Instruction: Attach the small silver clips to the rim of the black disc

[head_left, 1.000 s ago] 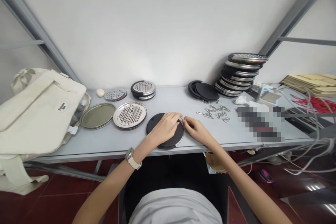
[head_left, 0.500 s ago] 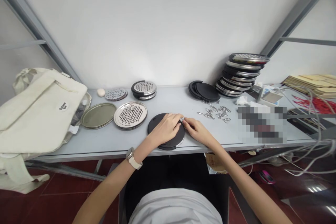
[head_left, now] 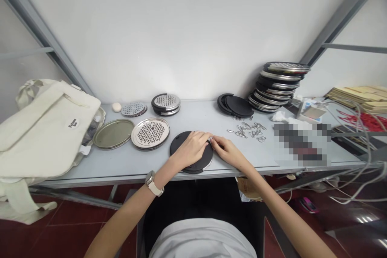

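Observation:
A black round disc [head_left: 178, 145] with a silvery rim showing at its lower right lies on the table before me. My left hand [head_left: 194, 147] rests over it, fingers bent together at its right edge, holding it down. Against that same edge, my right hand [head_left: 223, 148] pinches a small shiny metal piece, mostly covered by my fingertips; it looks like one of the loose metal clips [head_left: 255, 130] scattered to the right. Left of the disc sits a round perforated grater plate [head_left: 151, 132], beside an olive-coloured round plate [head_left: 113, 133].
Along the wall are a black-rimmed grater stack [head_left: 166, 100], perforated discs [head_left: 134, 109], black round covers [head_left: 238, 106] and a tall leaning stack [head_left: 279, 80]. A cream bag [head_left: 45, 129] covers the table's left end. Cables [head_left: 365, 141] and red strands [head_left: 370, 121] lie right.
Both hands stay at the disc's right edge. The fingertips have drawn slightly closer together around the small metal piece, which shows less now. The view has shifted a little.

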`<action>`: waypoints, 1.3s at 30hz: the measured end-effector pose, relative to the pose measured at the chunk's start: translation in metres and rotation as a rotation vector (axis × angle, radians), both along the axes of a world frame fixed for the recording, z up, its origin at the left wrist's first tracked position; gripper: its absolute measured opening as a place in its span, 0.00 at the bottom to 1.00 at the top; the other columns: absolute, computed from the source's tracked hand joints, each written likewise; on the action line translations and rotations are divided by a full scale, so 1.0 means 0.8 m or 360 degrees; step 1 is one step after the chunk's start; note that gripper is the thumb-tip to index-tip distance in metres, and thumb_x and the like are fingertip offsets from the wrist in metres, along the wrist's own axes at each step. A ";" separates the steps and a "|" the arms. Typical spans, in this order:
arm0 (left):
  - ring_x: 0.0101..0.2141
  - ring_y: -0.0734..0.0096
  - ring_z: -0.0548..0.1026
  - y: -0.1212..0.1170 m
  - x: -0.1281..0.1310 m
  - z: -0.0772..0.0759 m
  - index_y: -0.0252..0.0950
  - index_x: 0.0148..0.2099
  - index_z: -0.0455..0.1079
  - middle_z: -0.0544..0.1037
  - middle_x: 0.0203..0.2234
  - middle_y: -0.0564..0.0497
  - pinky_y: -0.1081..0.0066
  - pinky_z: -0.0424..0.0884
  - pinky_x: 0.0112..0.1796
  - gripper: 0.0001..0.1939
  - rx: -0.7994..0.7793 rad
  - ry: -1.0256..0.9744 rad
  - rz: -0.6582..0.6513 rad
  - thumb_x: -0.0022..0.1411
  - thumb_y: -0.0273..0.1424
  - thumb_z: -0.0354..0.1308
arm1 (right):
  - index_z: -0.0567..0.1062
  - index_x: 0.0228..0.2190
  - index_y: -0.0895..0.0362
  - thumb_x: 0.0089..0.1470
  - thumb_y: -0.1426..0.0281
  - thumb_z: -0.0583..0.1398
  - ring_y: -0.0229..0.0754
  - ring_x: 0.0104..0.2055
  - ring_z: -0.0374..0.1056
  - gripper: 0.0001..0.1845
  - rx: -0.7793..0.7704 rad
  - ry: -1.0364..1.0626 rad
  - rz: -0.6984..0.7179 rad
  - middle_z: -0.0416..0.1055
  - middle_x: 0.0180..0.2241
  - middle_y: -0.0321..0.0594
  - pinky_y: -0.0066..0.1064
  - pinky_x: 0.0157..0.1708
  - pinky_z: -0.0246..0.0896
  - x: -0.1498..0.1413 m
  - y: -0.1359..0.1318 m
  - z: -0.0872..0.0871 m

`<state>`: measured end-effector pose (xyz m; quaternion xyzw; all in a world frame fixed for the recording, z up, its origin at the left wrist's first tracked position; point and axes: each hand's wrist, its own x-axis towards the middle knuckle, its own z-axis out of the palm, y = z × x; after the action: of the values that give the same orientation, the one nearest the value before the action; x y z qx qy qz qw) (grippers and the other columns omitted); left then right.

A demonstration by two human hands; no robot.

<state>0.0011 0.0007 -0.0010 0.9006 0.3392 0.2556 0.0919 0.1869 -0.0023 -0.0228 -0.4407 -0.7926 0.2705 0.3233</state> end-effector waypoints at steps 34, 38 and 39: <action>0.45 0.62 0.70 -0.001 0.001 0.003 0.35 0.52 0.62 0.73 0.43 0.46 0.62 0.64 0.49 0.12 0.0000 0.0032 -0.0017 0.68 0.24 0.46 | 0.56 0.22 0.54 0.60 0.65 0.49 0.36 0.23 0.51 0.16 0.0015 0.0038 -0.0145 0.53 0.20 0.30 0.29 0.25 0.46 0.001 0.001 -0.003; 0.42 0.63 0.71 -0.003 0.000 0.005 0.36 0.52 0.63 0.73 0.39 0.47 0.62 0.66 0.47 0.13 -0.0029 0.0054 0.0005 0.68 0.23 0.44 | 0.54 0.21 0.54 0.60 0.65 0.50 0.36 0.24 0.51 0.17 0.0052 0.0165 -0.0287 0.50 0.20 0.30 0.29 0.26 0.47 0.004 0.003 -0.004; 0.42 0.63 0.71 -0.004 0.000 0.006 0.37 0.53 0.62 0.73 0.39 0.47 0.62 0.66 0.47 0.14 -0.0036 0.0049 0.0006 0.68 0.23 0.43 | 0.54 0.21 0.54 0.60 0.65 0.49 0.36 0.25 0.52 0.17 0.0063 0.0187 -0.0318 0.50 0.20 0.31 0.29 0.26 0.48 0.004 0.003 -0.004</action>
<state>0.0007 -0.0023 0.0035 0.9027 0.3452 0.2381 0.0965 0.1904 0.0003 -0.0259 -0.4944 -0.7295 0.2465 0.4032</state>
